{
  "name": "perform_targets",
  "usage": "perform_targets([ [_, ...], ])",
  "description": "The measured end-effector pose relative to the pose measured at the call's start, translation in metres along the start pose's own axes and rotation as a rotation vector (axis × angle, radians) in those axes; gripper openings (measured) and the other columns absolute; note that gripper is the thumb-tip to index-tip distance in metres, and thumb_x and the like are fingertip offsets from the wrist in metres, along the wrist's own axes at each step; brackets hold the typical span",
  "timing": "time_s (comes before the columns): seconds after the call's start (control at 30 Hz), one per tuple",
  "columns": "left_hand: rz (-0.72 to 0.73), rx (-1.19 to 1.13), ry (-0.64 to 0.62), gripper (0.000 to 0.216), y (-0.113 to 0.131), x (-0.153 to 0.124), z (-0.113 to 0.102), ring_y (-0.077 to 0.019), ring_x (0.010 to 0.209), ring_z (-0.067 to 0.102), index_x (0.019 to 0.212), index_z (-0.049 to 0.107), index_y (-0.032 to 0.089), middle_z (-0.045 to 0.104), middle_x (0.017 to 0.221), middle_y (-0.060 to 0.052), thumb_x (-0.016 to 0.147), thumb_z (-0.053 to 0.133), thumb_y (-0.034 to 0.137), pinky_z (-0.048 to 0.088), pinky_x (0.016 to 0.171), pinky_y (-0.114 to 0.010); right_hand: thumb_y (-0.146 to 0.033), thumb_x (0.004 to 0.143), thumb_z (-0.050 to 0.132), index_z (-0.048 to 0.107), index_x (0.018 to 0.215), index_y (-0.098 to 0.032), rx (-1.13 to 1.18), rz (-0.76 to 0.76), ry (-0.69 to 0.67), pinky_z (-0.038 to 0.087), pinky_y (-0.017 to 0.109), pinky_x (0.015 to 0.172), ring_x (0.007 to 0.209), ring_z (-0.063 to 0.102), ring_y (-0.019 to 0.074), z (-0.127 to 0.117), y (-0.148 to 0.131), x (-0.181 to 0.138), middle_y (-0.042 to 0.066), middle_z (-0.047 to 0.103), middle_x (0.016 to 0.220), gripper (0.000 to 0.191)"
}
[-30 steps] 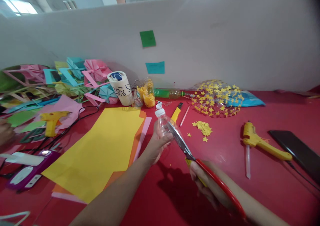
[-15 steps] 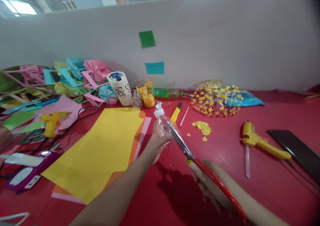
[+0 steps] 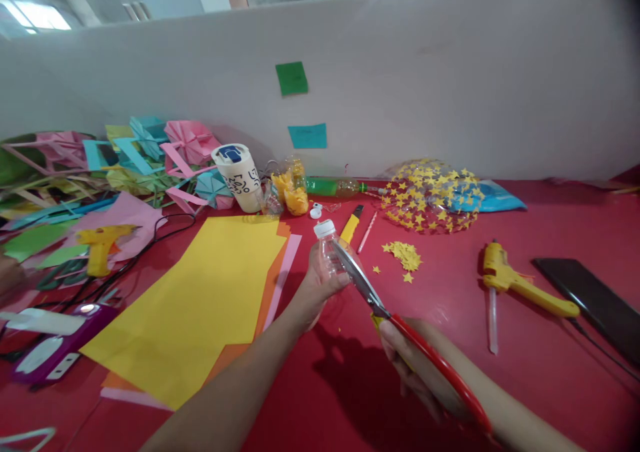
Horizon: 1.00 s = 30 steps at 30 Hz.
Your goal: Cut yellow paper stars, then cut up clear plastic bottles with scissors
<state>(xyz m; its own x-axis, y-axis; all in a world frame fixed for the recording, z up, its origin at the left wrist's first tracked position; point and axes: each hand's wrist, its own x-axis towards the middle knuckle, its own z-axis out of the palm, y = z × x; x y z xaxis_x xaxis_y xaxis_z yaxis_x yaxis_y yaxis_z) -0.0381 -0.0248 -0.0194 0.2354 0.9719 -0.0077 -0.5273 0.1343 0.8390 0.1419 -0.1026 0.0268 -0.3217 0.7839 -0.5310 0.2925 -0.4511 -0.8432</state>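
Note:
My left hand [image 3: 320, 285] is closed around a small clear plastic bottle [image 3: 330, 249] with a white cap, held tilted above the red table [image 3: 380, 385]. In my right hand [image 3: 415, 362] is a pair of scissors [image 3: 425, 352] with red handles. The blades reach across the bottle's side just below its neck; whether they cut into the plastic I cannot tell. Beyond the bottle lie a yellow box cutter [image 3: 351, 227] and a pink striped straw [image 3: 367, 232]. Small yellow paper stars [image 3: 404, 257] are piled to the right of it.
Yellow paper sheets [image 3: 200, 292] lie at left, beside a glue gun [image 3: 103, 245] and a purple power strip [image 3: 65, 345]. At right are another glue gun [image 3: 525, 289] and a black phone [image 3: 595, 305]. A star-covered clear balloon [image 3: 430, 199] rests by the white partition [image 3: 450, 92]. Another person's hand [image 3: 10, 272] shows at far left.
The bottle has tipped slightly and shifted a little to the right in my left hand. The scissors stay against it, nearly in the same place.

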Motion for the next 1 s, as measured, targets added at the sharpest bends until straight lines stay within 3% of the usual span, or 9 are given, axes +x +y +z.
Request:
perform_targets([
  [0.17, 0.0, 0.001, 0.004, 0.072, 0.0, 0.0, -0.001, -0.0249, 0.115, 0.058, 0.126, 0.049, 0.03, 0.062, 0.119, -0.005, 0.064, 0.085, 0.027, 0.04, 0.105, -0.045, -0.07, 0.087, 0.047, 0.04, 0.069, -0.022, -0.02, 0.035, 0.002, 0.035, 0.014, 0.036, 0.034, 0.042, 0.0064, -0.002, -0.009, -0.004, -0.01, 0.039, 0.041, 0.052],
  [0.43, 0.018, 0.034, -0.016, 0.076, -0.002, 0.001, -0.004, -0.0253, 0.117, 0.056, 0.129, 0.044, 0.032, 0.06, 0.119, -0.005, 0.065, 0.084, 0.027, 0.042, 0.103, -0.044, -0.065, 0.09, 0.049, 0.039, 0.067, -0.022, -0.059, 0.073, 0.033, 0.037, 0.012, 0.036, 0.034, 0.038, 0.0039, -0.001, -0.014, -0.006, -0.011, 0.036, 0.04, 0.049],
  [0.6, 0.029, 0.011, -0.032, 0.064, 0.002, 0.001, 0.0, -0.0236, 0.107, 0.061, 0.125, 0.047, 0.029, 0.062, 0.114, -0.005, 0.07, 0.081, 0.033, 0.046, 0.097, -0.042, -0.074, 0.085, 0.044, 0.041, 0.068, -0.022, -0.033, 0.043, 0.004, 0.033, 0.013, 0.031, 0.029, 0.037, 0.0049, -0.004, -0.001, 0.002, -0.011, 0.037, 0.039, 0.055],
  [0.83, 0.014, -0.169, 0.143, 0.044, 0.019, 0.007, -0.003, -0.0209, 0.105, 0.064, 0.121, 0.051, 0.027, 0.066, 0.107, -0.004, 0.083, 0.07, 0.036, 0.047, 0.097, -0.04, -0.081, 0.084, 0.038, 0.048, 0.078, -0.021, -0.006, -0.083, -0.075, 0.033, 0.016, 0.035, 0.037, 0.04, 0.0064, -0.007, 0.019, 0.003, -0.008, 0.044, 0.051, 0.062],
  [1.0, -0.046, -0.276, 0.198, 0.041, 0.032, 0.012, -0.011, -0.0221, 0.092, 0.067, 0.11, 0.057, 0.021, 0.069, 0.097, -0.006, 0.079, 0.071, 0.044, 0.05, 0.09, -0.04, -0.079, 0.087, 0.037, 0.043, 0.072, -0.021, -0.391, -0.204, 0.001, 0.033, 0.021, 0.046, 0.05, 0.042, 0.0104, -0.021, 0.005, -0.004, -0.003, 0.045, 0.058, 0.059],
])
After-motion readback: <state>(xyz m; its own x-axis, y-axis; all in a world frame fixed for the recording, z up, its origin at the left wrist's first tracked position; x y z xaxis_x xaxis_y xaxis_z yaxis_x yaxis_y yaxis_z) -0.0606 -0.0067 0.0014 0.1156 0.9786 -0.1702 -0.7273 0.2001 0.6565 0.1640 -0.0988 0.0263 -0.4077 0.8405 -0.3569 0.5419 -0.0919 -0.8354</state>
